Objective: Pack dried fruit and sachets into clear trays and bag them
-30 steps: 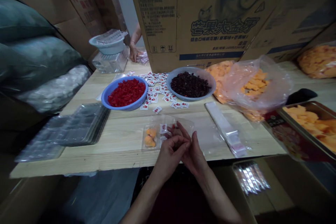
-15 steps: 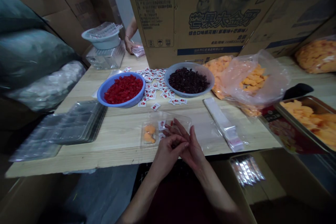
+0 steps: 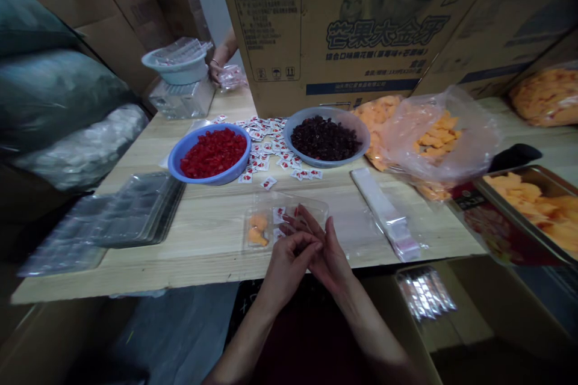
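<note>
My left hand (image 3: 289,261) and my right hand (image 3: 332,255) meet at the table's front edge. The left hand's fingers are curled against the right hand; what they pinch is hidden. The right hand's fingers stretch forward over the near side of a clear plastic tray (image 3: 271,201). In that tray lie orange fruit pieces (image 3: 256,230) at the left and a small red-and-white sachet (image 3: 279,215) in the middle.
Behind the tray stand a blue bowl (image 3: 177,162) of red pieces, a grey bowl (image 3: 289,127) of dark fruit, and scattered sachets (image 3: 266,145). Stacked clear trays (image 3: 130,210) lie left, flat bags (image 3: 388,216) and mango (image 3: 433,138) right. Another person's hand (image 3: 217,69) works at the back.
My hands have stayed together over the tray, barely shifting. The other person's hand at the back has lifted a clear packet off the table.
</note>
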`<state>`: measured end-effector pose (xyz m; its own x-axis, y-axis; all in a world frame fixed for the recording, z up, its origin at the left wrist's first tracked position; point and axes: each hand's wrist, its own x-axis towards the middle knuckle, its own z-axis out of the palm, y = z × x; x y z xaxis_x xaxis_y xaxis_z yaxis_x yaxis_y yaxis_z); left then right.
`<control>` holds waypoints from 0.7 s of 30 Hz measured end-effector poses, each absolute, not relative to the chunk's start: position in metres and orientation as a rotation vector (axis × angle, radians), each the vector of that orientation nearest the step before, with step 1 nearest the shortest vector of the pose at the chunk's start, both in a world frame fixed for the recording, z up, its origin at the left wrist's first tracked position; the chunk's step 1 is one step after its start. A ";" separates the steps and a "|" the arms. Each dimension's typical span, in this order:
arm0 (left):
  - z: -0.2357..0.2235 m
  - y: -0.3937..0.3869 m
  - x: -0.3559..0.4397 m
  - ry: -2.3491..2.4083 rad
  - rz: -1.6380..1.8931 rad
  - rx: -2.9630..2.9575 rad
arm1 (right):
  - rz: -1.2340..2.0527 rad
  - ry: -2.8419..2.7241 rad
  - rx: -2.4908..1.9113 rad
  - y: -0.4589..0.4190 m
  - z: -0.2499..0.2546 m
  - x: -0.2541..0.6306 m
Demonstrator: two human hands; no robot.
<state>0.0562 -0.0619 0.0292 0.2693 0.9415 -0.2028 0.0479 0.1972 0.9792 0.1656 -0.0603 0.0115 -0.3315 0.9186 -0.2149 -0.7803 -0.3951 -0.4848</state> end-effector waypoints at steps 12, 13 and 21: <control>0.030 -0.063 0.056 1.119 0.827 1.204 | 1.904 -0.349 -0.571 -0.061 0.010 0.164; 0.031 -0.063 0.055 1.094 0.811 1.211 | 1.906 -0.354 -0.575 -0.061 0.011 0.165; 0.030 -0.062 0.053 1.124 0.764 1.327 | 1.928 -0.341 -0.592 -0.063 0.008 0.165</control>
<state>0.0525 -0.0623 0.0302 0.3231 0.9275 -0.1882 0.1660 0.1402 0.9761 0.1650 -0.0630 0.0079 -0.3351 0.9087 -0.2488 -0.7681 -0.4164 -0.4864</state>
